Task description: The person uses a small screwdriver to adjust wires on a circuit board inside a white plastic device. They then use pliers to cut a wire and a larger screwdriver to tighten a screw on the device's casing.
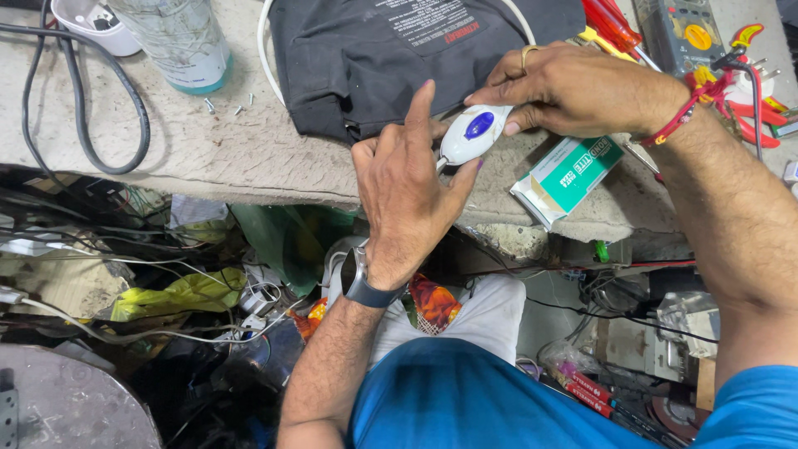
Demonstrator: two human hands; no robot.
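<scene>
A small white oval device with a blue-violet button [472, 133] is held above the edge of a rough grey workbench [208, 150]. My right hand [573, 87], with a ring and a red wrist thread, grips its upper end from the right. My left hand [407, 187], wearing a dark wristwatch, holds the lower end with the thumb and has the index finger raised. Behind the device lies a black fabric pouch [374, 58].
A green and white box [569, 176] lies at the bench edge. A multimeter [686, 33], screwdrivers and red pliers [761, 108] are at the right. A bottle [179, 41], white cup, black cable [91, 91] and loose screws sit left. Clutter and wires fill the floor below.
</scene>
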